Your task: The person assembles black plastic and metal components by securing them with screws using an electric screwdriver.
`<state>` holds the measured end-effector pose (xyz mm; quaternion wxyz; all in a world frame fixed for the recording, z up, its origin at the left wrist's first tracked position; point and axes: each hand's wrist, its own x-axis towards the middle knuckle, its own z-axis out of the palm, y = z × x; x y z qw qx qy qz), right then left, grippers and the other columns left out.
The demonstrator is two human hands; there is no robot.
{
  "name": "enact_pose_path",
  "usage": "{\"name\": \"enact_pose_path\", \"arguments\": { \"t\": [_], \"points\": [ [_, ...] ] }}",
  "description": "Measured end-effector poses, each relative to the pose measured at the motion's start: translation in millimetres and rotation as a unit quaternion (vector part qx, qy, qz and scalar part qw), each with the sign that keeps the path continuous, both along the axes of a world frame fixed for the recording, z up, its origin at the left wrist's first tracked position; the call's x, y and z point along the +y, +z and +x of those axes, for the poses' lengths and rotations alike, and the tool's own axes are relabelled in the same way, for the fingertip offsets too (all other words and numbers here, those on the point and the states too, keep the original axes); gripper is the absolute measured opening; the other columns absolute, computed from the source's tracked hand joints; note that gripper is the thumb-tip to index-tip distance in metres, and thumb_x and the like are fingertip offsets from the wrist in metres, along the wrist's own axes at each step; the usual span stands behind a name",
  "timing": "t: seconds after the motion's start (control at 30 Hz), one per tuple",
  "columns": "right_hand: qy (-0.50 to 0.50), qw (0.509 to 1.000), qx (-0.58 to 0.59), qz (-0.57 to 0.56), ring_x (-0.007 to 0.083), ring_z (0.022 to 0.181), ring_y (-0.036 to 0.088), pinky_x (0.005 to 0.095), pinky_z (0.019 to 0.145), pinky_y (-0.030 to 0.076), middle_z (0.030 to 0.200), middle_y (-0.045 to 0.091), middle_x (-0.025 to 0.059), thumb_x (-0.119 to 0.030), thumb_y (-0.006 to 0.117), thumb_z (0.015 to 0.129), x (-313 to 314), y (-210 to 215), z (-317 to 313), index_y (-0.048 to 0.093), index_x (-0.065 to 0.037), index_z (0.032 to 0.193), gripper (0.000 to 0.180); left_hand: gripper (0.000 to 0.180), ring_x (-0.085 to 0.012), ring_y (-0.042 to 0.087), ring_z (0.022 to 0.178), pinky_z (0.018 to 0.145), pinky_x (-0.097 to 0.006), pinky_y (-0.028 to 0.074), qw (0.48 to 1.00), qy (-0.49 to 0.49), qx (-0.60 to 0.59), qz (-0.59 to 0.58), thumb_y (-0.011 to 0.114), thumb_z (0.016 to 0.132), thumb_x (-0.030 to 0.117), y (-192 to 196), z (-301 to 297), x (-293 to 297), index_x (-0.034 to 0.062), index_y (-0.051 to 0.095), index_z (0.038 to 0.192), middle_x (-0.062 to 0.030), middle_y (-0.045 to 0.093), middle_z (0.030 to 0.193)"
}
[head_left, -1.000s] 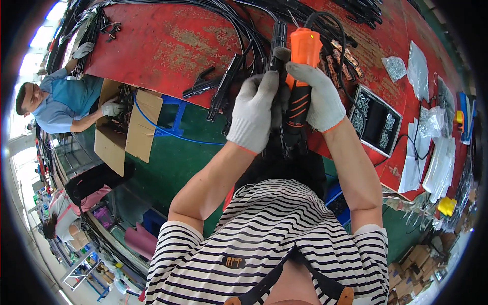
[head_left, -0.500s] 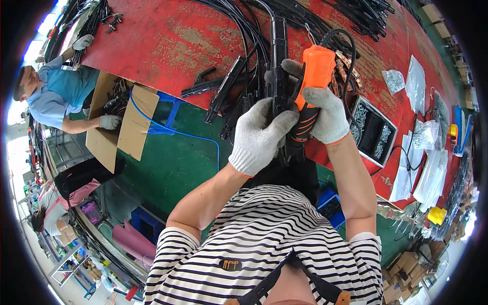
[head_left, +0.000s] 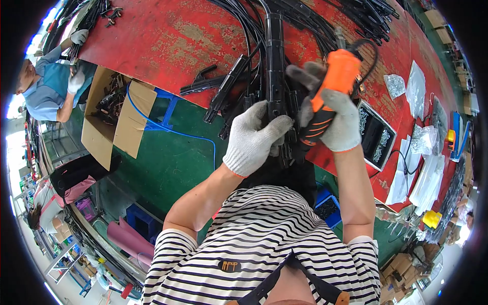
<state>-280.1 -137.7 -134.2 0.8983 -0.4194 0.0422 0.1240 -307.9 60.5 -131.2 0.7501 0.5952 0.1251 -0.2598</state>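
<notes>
My gloved left hand (head_left: 253, 138) is closed around the lower end of a long black tubular part (head_left: 275, 56), its thumb lying across it. The part stands out over the table edge. To its right, my gloved right hand (head_left: 339, 122) grips an orange and black electric screwdriver (head_left: 340, 77) with a black cord at its top. The tool is tilted, its orange end up and to the right, and it is apart from the black part. The right fingers are partly spread around the tool and slightly blurred. More black rod-like parts (head_left: 226, 89) hang off the table edge beside my left hand.
The worn red table (head_left: 152, 38) holds black cables and a tray of screws (head_left: 375, 133) on the right. Plastic bags (head_left: 416, 89) lie beyond. At left, a co-worker in blue (head_left: 48, 91) is beside an open cardboard box (head_left: 96, 140). A blue hose (head_left: 188, 133) crosses the green floor.
My right hand has moved the screwdriver right, away from the black part. My left hand keeps its hold, shifted slightly left. The co-worker's near hand has risen out of the box.
</notes>
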Motion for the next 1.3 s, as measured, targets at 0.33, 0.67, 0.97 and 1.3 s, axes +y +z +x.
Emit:
{"name": "enact_pose_path", "arguments": {
  "t": [0.33,0.67,0.97,1.3],
  "points": [
    [-0.319,0.926,-0.147,-0.139,0.0282,0.076,0.066,0.0543,0.077,0.059,0.093,0.066,0.0169,-0.035,0.064,0.096,-120,57,-61,0.054,0.000,0.134,0.053,0.013,-0.0083,0.052,0.049,0.046,-0.025,0.041,0.998,-0.020,-0.036,0.047,0.070,0.098,0.010,-3,12,-9,-0.0024,0.069,0.102,-0.0011,0.061,0.066],
    [-0.491,0.818,-0.176,-0.241,0.0253,0.076,0.061,0.0533,0.082,0.052,0.087,0.061,0.0132,-0.029,0.059,0.097,-163,46,-116,0.055,-0.002,0.130,0.043,0.019,-0.0080,0.055,0.055,0.044,-0.024,0.043,0.999,-0.015,-0.024,0.033,0.073,0.098,0.019,-19,20,-42,0.0005,0.067,0.102,-0.0041,0.065,0.080],
    [-0.467,0.844,-0.198,-0.175,0.0247,0.071,0.062,0.0484,0.077,0.054,0.084,0.064,0.0135,-0.021,0.062,0.093,-176,-19,-111,0.053,-0.003,0.126,0.039,0.020,-0.0082,0.053,0.052,0.043,-0.023,0.041,0.997,-0.015,-0.029,0.074,0.073,0.098,0.019,-26,13,-53,0.0004,0.068,0.102,-0.0039,0.064,0.076],
    [-0.470,0.845,-0.198,-0.161,0.0245,0.070,0.063,0.0493,0.075,0.057,0.083,0.064,0.0140,-0.011,0.058,0.095,-178,-34,-101,0.054,-0.003,0.123,0.030,0.022,-0.0076,0.053,0.052,0.043,-0.023,0.041,0.995,-0.022,-0.042,0.089,0.072,0.099,0.020,-33,16,-56,-0.0012,0.067,0.105,-0.0038,0.064,0.077]
  ]
}}
